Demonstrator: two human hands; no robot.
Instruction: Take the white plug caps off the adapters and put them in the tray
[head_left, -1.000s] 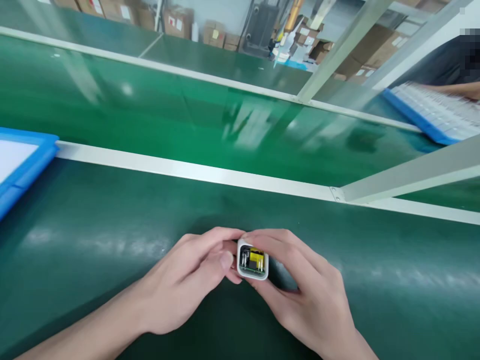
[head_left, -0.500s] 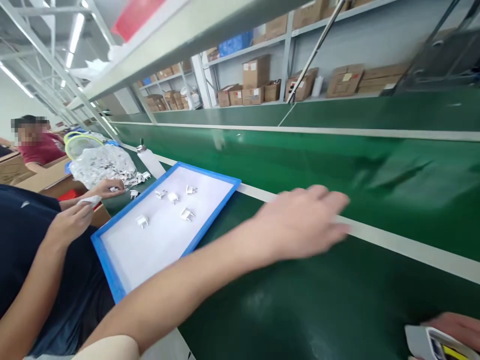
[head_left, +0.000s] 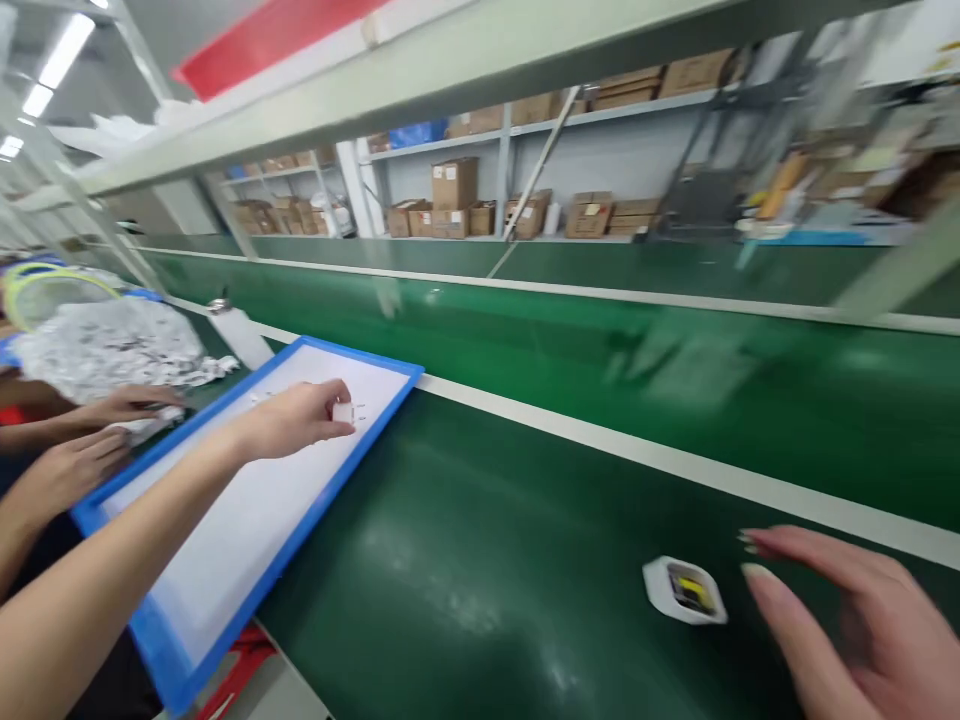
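Observation:
My left hand (head_left: 296,418) reaches over the white tray with a blue rim (head_left: 352,455), thumb and fingers pinching a small white plug piece (head_left: 343,412) whose two prongs point right. Behind my fingers, other small white pieces on the tray are mostly hidden. My right hand (head_left: 855,620) is held above the green tabletop at the lower right, thumb and forefinger apart. Just left of its fingertips, without touching them, a white housing (head_left: 685,592) lies on the table, its opening showing dark and yellow parts inside.
At the left, a co-worker's hands (head_left: 90,440) handle white pieces beside the tray. A plastic bag of white pieces (head_left: 120,345) and a white bottle (head_left: 240,335) stand beyond. A pale strip (head_left: 585,430) borders the green belt (head_left: 525,335). Overhead runs a shelf beam (head_left: 420,75).
My left hand has moved left onto the tray and taken a plug piece. My right hand has let go of the white housing, which now lies on the table. The view has swung right.

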